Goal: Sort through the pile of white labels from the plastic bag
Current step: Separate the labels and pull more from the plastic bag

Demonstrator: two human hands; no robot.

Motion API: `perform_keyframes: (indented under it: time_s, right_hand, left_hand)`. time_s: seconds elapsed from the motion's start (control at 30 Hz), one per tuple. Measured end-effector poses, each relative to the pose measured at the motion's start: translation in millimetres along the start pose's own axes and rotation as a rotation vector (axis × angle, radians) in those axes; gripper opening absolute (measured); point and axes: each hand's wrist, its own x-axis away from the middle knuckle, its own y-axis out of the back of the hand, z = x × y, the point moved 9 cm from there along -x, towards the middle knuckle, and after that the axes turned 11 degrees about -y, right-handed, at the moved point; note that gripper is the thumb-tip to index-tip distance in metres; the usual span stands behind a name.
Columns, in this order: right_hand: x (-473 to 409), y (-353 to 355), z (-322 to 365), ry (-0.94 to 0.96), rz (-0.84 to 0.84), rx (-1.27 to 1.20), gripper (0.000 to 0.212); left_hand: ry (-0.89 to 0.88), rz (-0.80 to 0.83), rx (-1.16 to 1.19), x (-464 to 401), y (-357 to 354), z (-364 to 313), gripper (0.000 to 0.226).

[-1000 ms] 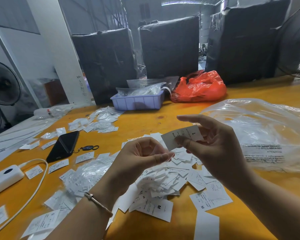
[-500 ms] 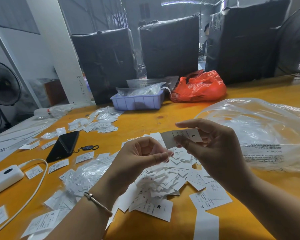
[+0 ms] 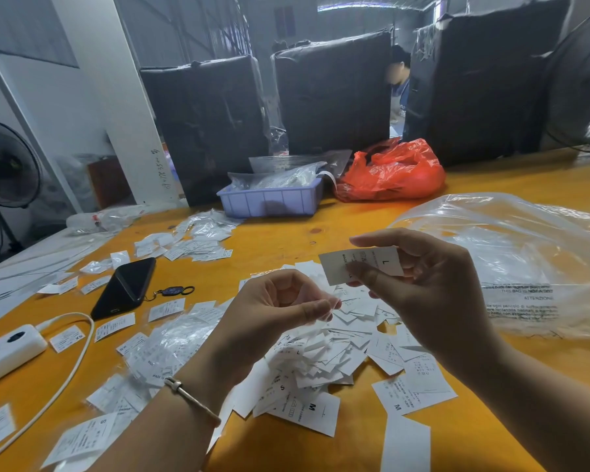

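Note:
My right hand pinches one white label marked L between thumb and fingers, raised above the table. My left hand hovers just left of and below it, fingers curled and thumb against the index finger, with nothing visible in it; it does not touch the label. Under both hands a pile of white labels with size letters S, M and L lies on the yellow table. The large clear plastic bag lies crumpled to the right.
A black phone and key fob lie left of the pile, with a white charger and its cable. Further label groups, a lilac tray and a red bag sit farther back. A person stands behind black bundles.
My right hand has turned and raised the label a little to the right, away from my left thumb. A person has come into view between the black bundles.

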Motion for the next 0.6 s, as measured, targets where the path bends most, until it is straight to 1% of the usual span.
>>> perform_keyframes:
  time_s: [0.1,0.27,0.4,0.5,0.6]
  right_hand:
    - [-0.8,-1.3,-0.6,-0.002,0.013,0.003,0.027]
    - [1.2,-8.3,-5.7,-0.025,0.050,0.048,0.030]
    - [1.8,-12.4,-8.5,-0.031,0.076,0.149,0.032]
    - [2.6,-16.4,-9.8,-0.038,0.114,0.196,0.033]
    - [3.4,-19.4,-9.0,-0.033,0.161,0.237,0.036]
  left_hand:
    - [-0.007,0.003,-0.008,-0.6,-0.2,-0.3,0.015]
    - [-0.008,-0.024,-0.032,-1.2,2.8,1.0,0.018]
    - [0.011,-0.019,-0.014,-0.7,4.4,4.3,0.011]
    - [0.025,-0.032,-0.002,-0.6,6.2,5.5,0.015]
    - [0.020,-0.049,0.007,-1.1,7.2,4.9,0.009]
